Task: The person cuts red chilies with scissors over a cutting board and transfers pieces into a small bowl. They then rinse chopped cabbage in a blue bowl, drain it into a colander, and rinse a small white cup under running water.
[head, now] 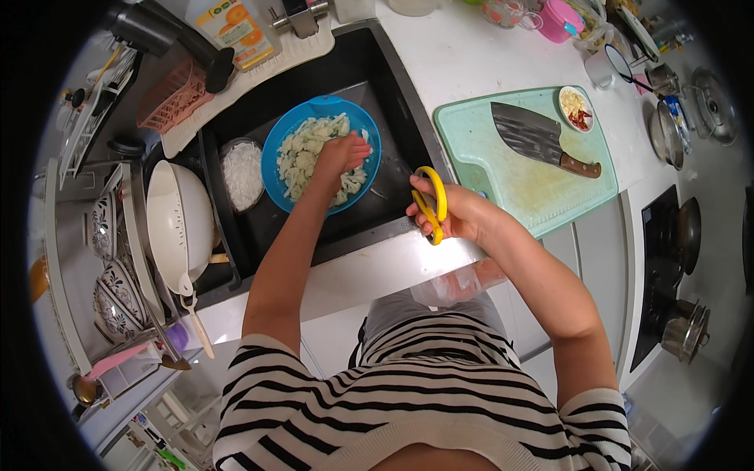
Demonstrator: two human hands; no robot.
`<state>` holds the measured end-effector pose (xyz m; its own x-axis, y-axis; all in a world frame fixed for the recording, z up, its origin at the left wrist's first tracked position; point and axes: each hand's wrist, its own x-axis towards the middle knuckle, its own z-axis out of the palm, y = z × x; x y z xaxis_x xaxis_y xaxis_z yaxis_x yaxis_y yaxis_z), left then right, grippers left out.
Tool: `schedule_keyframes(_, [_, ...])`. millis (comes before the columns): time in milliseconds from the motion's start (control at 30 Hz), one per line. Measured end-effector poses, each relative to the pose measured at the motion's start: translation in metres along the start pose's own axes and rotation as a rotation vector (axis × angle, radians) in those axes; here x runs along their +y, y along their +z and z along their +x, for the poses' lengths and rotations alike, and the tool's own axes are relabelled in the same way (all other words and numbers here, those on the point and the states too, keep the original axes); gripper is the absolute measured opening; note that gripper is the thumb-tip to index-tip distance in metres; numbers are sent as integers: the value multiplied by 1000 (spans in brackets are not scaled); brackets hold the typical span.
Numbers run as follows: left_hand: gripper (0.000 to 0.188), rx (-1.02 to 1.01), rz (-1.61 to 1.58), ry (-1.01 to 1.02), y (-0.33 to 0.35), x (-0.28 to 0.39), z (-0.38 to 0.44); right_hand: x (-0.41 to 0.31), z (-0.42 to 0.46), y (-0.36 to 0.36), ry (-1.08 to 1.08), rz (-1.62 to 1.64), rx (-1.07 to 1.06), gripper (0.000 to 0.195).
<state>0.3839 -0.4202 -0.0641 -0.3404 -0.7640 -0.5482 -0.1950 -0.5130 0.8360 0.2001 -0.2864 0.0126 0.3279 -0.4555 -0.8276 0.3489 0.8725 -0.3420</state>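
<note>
A blue plastic bowl [270, 171] full of cut cauliflower florets [300, 150] sits in the black sink [403, 159]. My left hand [343, 154] reaches into this bowl, over the florets. Its fingers point right, and its thumb and palm side are hidden, so whether it holds a piece is unclear. Just outside the sink's front right corner, my right hand [462, 209] grips a pair of scissors by their yellow handles [440, 194]. The scissor blades are mostly hidden. Left of the bowl, a container of white shredded food [242, 175] stands in the sink.
A cleaver [527, 132] and a small dish of garlic and chili [577, 123] lie on the green cutting board [477, 126]. A white colander [171, 221] leans at the sink's left. A plastic bag [450, 287] hangs below the counter's front edge. The stovetop [657, 247] is far right.
</note>
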Motion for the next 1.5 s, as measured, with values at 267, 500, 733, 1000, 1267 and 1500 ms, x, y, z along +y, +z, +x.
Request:
schedule_keyframes(267, [32,-19,-483,-354,-30,-62,58,-2,-34,31,-326,-1488,489,48])
schedule_keyframes(500, [27,168,-493,-316,-37,-93,96,2,-18,42,-251,-1849,690,28])
schedule_keyframes(733, [24,-7,-448,-276,-38,-85,84,-9,4,54,-133,-2043,686,16])
schedule_keyframes(1000, [23,-233,-165,-7,35,17,-31,-7,7,52,-180,-2076,687,17])
schedule_keyframes(1267, [28,7,-38,-30,-2,-2,-1,-3,-7,45,-234,-2101,754,17])
schedule_keyframes(1500, [35,191,620,181,-41,-50,28,4,-29,29,-403,-1965,823,24])
